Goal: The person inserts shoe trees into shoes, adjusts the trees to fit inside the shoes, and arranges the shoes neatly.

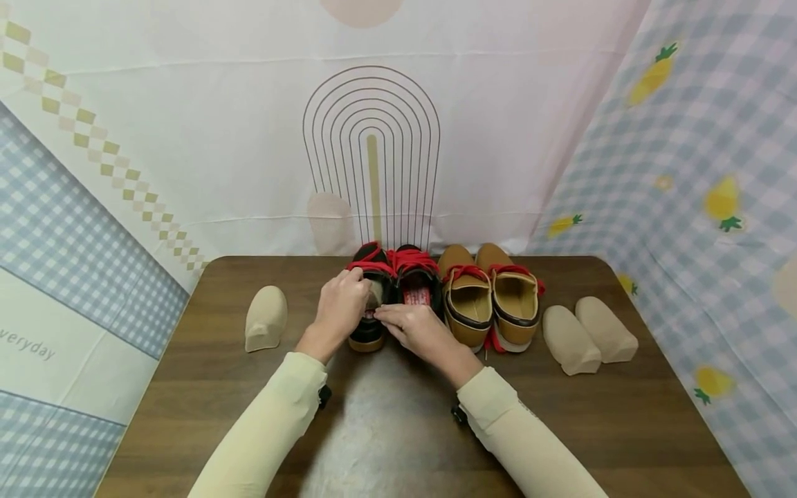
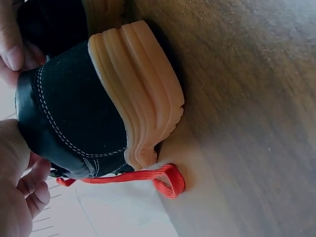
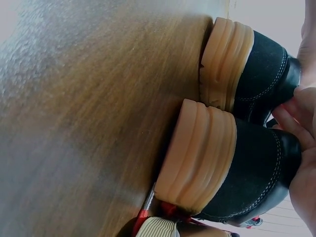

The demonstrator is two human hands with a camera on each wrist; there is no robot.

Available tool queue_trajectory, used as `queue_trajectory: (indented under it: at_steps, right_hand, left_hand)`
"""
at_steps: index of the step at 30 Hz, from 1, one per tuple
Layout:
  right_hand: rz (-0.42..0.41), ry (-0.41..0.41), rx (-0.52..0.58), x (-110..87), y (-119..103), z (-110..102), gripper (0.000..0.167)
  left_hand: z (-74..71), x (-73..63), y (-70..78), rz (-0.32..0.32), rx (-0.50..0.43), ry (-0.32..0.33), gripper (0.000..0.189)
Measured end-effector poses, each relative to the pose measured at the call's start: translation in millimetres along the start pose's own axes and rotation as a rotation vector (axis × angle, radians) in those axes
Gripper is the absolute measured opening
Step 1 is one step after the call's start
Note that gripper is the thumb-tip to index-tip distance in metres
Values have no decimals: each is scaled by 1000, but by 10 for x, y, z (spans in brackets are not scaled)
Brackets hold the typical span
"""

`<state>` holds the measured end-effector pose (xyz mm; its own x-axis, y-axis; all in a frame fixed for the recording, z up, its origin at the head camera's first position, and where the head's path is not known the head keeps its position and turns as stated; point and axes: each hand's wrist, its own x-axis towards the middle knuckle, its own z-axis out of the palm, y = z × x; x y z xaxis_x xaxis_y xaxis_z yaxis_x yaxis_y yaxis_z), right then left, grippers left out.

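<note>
In the head view my left hand [image 1: 339,304] is curled at the opening of the left black shoe [image 1: 366,340], beside a beige shoe insert [image 1: 376,293] partly inside it. It appears to grip the insert, though the fingertips are mostly hidden. My right hand [image 1: 420,332] reaches across to the same shoe's heel collar, apparently pinching its rim. That heel, with its tan rubber sole, fills the left wrist view. Next to it the right black shoe [image 1: 407,247] shows a red-and-white insole. Both have red laces.
Right of the black pair stand two tan shoes [image 1: 459,258] with red laces. Two beige inserts [image 1: 569,340] lie at the table's right; another insert [image 1: 266,317] lies at the left. The wooden table [image 1: 380,436] backs onto a hanging cloth [image 1: 492,138].
</note>
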<state>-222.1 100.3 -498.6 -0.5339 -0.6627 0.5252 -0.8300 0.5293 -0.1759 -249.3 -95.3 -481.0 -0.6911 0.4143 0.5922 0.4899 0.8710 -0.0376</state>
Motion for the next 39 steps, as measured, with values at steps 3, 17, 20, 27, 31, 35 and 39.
queue_trajectory:
  at_steps: [3, 17, 20, 27, 31, 35, 39]
  right_hand:
    - [2, -2, 2, -2, 1, -4, 24]
    - [-19, -25, 2, -5, 7, -19, 21]
    - [-21, -25, 1, -4, 1, -25, 22]
    - [-22, -22, -12, -12, -8, -16, 21]
    - [-22, -27, -26, -8, -5, -13, 21]
    - [-16, -26, -21, -8, 5, -12, 22]
    - [-19, -23, -8, -5, 12, -6, 23]
  left_hand:
    - [-2, 28, 17, -6, 5, -32, 19]
    - [57, 93, 42, -2, 104, -59, 22]
    - [73, 95, 49, -9, 116, -62, 22]
    - [13, 37, 38, -49, -6, -64, 10]
    - [-43, -50, 8, -60, -167, 15, 2]
    - [-112, -116, -15, -39, -247, 70, 8]
    - [-205, -145, -46, -38, -261, 80, 16]
